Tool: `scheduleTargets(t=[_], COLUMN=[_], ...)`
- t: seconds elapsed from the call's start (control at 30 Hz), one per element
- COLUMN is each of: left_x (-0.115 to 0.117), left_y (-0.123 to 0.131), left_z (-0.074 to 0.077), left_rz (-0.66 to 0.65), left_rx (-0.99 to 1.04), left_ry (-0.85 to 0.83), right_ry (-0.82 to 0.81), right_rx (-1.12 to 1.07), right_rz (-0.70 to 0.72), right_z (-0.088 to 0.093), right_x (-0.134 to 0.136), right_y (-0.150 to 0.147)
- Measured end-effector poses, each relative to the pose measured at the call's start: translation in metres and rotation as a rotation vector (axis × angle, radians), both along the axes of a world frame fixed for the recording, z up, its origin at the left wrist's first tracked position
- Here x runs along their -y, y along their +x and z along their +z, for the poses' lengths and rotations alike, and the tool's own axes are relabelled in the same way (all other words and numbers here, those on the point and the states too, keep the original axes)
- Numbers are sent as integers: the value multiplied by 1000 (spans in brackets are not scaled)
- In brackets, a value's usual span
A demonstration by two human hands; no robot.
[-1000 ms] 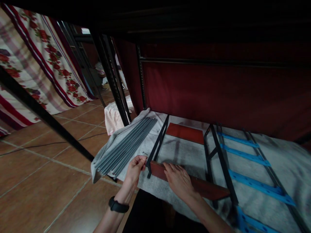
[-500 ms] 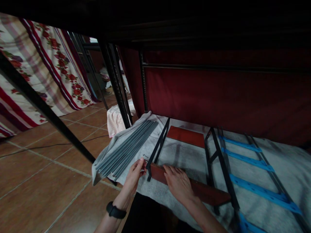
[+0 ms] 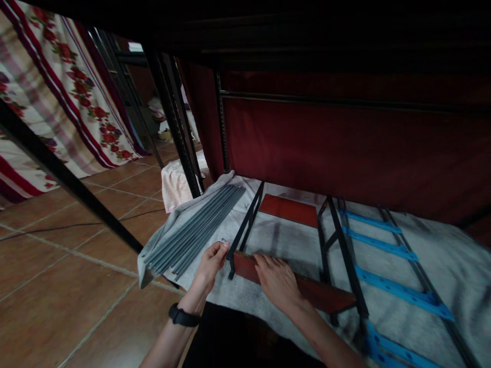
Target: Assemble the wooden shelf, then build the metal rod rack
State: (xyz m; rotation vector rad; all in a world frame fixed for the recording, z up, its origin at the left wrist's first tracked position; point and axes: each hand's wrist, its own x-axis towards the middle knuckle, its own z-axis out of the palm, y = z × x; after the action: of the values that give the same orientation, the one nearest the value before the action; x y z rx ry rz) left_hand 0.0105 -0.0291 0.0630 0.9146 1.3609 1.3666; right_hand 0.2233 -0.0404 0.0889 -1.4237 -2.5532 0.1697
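Observation:
My left hand (image 3: 213, 261), with a dark band on its wrist, is closed in a pinch just left of the black metal frame (image 3: 245, 225). A small thin metal piece (image 3: 223, 240), perhaps a hex key, pokes out above its fingertips; its full shape is hidden. My right hand (image 3: 279, 282) grips a reddish-brown wooden board (image 3: 320, 296) standing on edge between the frame's two sides, its fingers over the top edge. Farther back, another reddish board (image 3: 288, 209) lies flat between the same sides.
Several grey metal rods (image 3: 195, 230) lie bundled on the grey cloth (image 3: 284, 237) at the left. To the right are racks with blue crosspieces (image 3: 397, 286). A black post (image 3: 174, 117) and a dark shelf overhead (image 3: 307, 30) close in the space.
My left hand has drawn back slightly left, away from the frame's side, still pinching. My right hand keeps its place on the board. The whole view has shifted a little.

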Motion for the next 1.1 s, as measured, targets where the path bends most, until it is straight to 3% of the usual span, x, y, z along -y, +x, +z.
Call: scheduleTargets(t=[0.17,0.3,0.43,0.63,0.83,0.97,1.1], left_x=[2,3,0,5,3,0,-2], left_y=[-4,-2,-1,-5,0,-3,1], left_z=[1,-5,-7,-4,-11,-7,0], left_rz=[-74,-42,13,-62,-16,-74,-31], left_rx=[17,130,46,52,-39,-98,-45], left_ry=[79,28,21,44,30,92,-20], right_ry=[16,27,41,48,73,70,70], right_rx=[11,15,15,11,-7,-5,10], right_rz=[3,12,8,33,15,20,9], right_z=[0,0,1,2,-5,-6,-5], right_x=[1,1,0,0,2,1,0], right_y=[1,1,1,2,1,1,0])
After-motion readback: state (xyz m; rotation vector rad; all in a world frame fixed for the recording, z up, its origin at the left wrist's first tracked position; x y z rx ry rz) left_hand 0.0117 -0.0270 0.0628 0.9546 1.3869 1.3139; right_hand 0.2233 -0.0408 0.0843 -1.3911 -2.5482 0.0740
